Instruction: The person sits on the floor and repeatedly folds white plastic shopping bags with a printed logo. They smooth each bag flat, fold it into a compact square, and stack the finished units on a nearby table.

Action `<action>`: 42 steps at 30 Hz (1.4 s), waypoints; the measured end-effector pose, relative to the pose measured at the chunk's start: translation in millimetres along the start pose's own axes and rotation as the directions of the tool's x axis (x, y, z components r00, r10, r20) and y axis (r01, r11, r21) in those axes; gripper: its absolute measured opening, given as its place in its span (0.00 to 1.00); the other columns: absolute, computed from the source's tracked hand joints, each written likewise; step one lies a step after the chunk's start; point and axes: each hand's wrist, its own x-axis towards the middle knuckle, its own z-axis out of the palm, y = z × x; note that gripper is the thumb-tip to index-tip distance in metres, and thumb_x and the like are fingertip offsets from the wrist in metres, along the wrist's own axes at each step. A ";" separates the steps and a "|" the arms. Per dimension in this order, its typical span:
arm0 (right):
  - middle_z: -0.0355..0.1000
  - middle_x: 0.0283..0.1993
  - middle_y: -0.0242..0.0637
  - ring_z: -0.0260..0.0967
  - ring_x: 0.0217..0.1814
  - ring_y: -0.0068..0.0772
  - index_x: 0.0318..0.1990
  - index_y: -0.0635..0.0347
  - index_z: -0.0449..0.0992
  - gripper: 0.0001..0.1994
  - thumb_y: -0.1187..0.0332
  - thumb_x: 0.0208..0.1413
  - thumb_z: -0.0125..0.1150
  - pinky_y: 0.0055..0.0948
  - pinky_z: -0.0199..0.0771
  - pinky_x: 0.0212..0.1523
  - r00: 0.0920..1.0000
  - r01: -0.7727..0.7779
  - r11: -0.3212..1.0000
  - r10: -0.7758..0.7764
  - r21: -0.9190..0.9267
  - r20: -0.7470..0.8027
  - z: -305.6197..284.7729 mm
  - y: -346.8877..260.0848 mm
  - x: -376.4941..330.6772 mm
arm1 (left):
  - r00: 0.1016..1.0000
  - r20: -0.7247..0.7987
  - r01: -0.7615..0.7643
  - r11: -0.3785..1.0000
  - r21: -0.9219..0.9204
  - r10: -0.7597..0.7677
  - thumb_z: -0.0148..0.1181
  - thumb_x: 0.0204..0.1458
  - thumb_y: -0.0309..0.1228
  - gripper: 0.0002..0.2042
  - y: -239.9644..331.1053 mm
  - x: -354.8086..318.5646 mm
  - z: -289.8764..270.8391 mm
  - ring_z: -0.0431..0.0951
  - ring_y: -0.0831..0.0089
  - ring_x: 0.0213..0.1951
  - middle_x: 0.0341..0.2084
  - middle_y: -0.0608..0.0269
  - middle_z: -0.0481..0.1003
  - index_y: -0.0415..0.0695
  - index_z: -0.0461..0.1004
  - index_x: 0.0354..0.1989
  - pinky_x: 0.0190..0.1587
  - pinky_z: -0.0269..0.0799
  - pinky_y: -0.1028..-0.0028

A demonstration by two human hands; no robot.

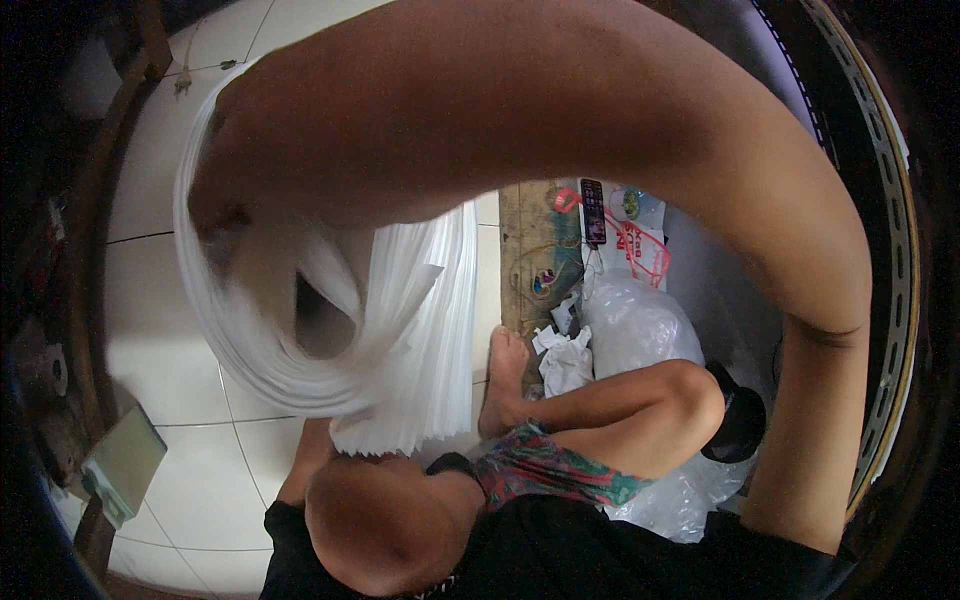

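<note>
A thick stack of thin white sheets (420,330) hangs curled over the white tiled floor (170,340). My right arm sweeps in from the lower right and across the top of the picture. My right hand (218,205), blurred, grips the stack's upper left edge. My left forearm (305,460) rises from the lower edge and goes under the sheets, which hide that hand. My bent leg (620,405) in patterned shorts lies to the right, its bare foot (505,370) beside the stack.
A wooden board (530,250) lies ahead with a dark phone (592,210) at its edge. Clear plastic bags (640,325), crumpled paper (565,360) and a black round object (742,420) crowd the right. A wooden frame and a pale green box (125,465) stand left. A perforated metal rail (890,250) runs along the right.
</note>
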 end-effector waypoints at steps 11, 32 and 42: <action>0.77 0.34 0.54 0.77 0.39 0.58 0.52 0.60 0.68 0.18 0.73 0.51 0.56 0.50 0.78 0.38 0.996 0.074 0.985 -0.065 0.158 -0.064 3.8 10.1 18.5 | 0.991 0.047 -0.118 0.974 -0.191 0.129 0.37 0.58 0.68 0.39 57.5 86.9 -6.1 0.62 0.54 0.66 0.66 0.58 0.61 0.54 0.52 0.72 0.67 0.57 0.48; 0.72 0.31 0.65 0.72 0.39 0.69 0.53 0.67 0.55 0.21 0.75 0.56 0.56 0.55 0.71 0.39 0.857 -0.486 0.856 0.506 0.178 -0.098 23.4 -2.1 0.5 | 0.949 0.243 -0.126 0.950 -0.285 0.199 0.26 0.61 0.66 0.39 70.4 132.7 8.8 0.61 0.55 0.67 0.67 0.55 0.58 0.51 0.45 0.73 0.69 0.54 0.50; 0.70 0.31 0.64 0.73 0.41 0.66 0.63 0.64 0.51 0.27 0.72 0.57 0.51 0.52 0.68 0.41 0.844 -0.501 0.800 0.536 0.330 -0.019 7.7 -12.5 -17.1 | 0.814 0.501 0.165 0.707 -0.687 0.296 0.32 0.60 0.67 0.39 66.0 142.6 -6.0 0.62 0.56 0.66 0.67 0.57 0.59 0.53 0.48 0.72 0.69 0.55 0.50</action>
